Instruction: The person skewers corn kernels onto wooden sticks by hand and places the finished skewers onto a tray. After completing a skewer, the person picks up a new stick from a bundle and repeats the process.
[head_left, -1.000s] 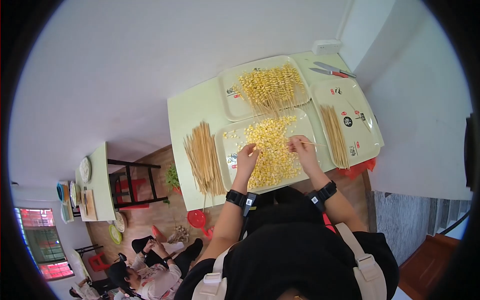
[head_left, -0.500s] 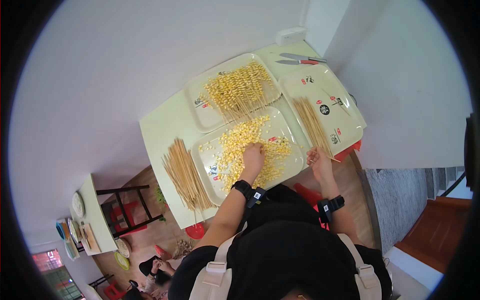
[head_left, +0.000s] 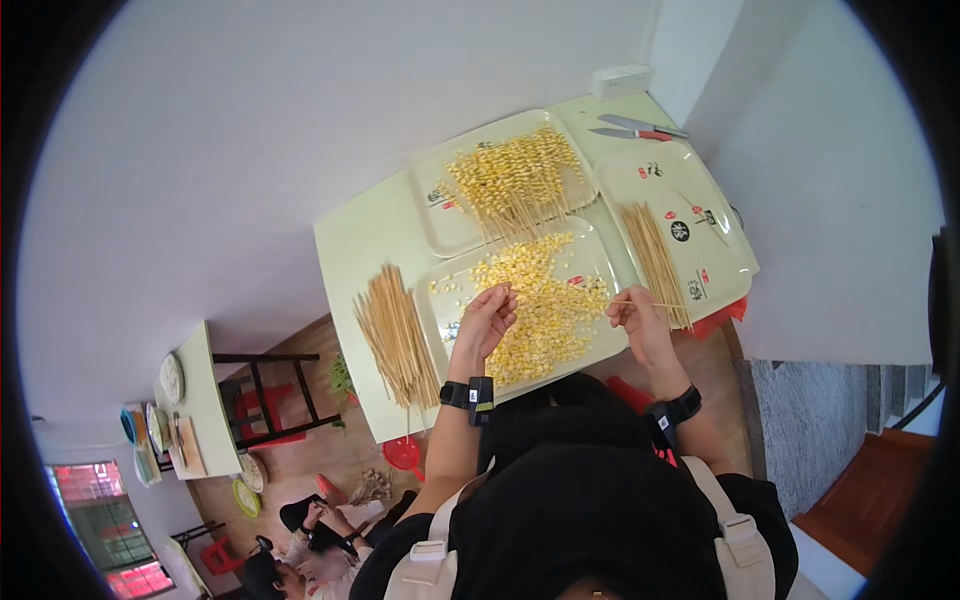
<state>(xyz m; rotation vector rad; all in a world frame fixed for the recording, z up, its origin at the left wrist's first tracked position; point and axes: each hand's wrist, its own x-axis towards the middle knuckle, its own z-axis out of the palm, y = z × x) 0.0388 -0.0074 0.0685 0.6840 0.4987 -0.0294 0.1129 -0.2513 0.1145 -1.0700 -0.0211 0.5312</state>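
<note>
My left hand is over the near tray, its thumb and fingertips pinched together. Whatever they hold is too small to make out. Below it lie loose yellow corn kernels, spread across that tray. At the tray's right edge, my right hand is closed on a thin bamboo skewer, which points left toward the other hand. Behind, the far tray carries rows of skewers threaded with kernels.
A bundle of bare skewers lies on the table at left. More skewers rest in the right tray. Two knives lie at the back right. Another person sits at lower left.
My left hand has lifted off the kernel pile and turned, fingertips pinched. My right hand now has its skewer level, pointing left. The whole view has shifted slightly.
</note>
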